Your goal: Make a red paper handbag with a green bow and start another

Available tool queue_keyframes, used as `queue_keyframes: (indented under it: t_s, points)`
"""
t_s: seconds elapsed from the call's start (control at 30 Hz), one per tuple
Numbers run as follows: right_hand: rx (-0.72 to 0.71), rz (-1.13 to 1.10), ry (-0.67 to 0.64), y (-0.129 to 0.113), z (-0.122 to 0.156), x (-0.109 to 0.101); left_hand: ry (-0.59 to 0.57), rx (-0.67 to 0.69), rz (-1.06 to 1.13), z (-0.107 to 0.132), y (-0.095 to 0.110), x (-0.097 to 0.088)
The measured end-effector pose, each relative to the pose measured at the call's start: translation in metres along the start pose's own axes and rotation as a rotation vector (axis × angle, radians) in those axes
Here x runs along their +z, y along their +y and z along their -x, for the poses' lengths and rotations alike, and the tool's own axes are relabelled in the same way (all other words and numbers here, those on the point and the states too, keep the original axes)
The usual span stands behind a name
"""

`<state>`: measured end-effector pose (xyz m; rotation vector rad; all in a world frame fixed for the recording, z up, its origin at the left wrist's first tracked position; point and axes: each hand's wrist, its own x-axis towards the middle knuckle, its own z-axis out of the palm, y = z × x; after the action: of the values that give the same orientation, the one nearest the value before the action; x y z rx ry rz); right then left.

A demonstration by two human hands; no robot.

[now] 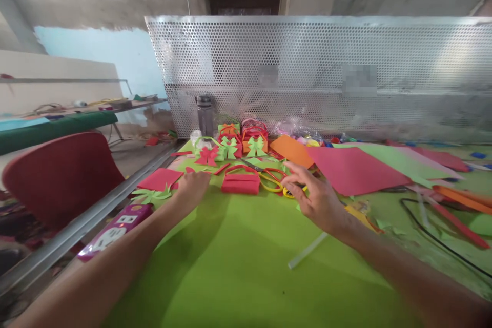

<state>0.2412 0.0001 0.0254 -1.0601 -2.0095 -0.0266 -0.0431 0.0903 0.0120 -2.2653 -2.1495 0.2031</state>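
Note:
My left hand (193,187) reaches over the left side of the green table beside a red paper sheet (159,179) and cut green paper leaves (152,194). Its back faces me and hides most of the fingers. My right hand (318,199) is open, fingers apart and empty, by scissors with yellow handles (271,184). Between the hands sits a small red paper handbag (241,184) with a curved handle. Behind it stand several finished paper bags, among them an orange bag (261,146) with a green bow and a red bow (207,156) in front of a green one.
A purple power strip (115,230) lies at the left edge. A glue stick (307,250) rests near my right wrist. Coloured sheets (355,169) and a black cable (442,236) lie to the right. A bottle (205,115) stands by the perforated metal panel (307,51); a red chair (65,179) is left.

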Motion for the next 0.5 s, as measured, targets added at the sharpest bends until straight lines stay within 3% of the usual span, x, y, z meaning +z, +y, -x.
queue_keyframes:
  t_s: [0.27, 0.5]
  points:
    - [0.041, -0.036, -0.017, -0.003, 0.001, 0.001, -0.051, -0.138, -0.029, -0.007, -0.003, -0.014]
    - [0.035, -0.013, -0.060, 0.002, 0.006, 0.009, -0.005, -0.158, -0.039, -0.014, -0.013, -0.009]
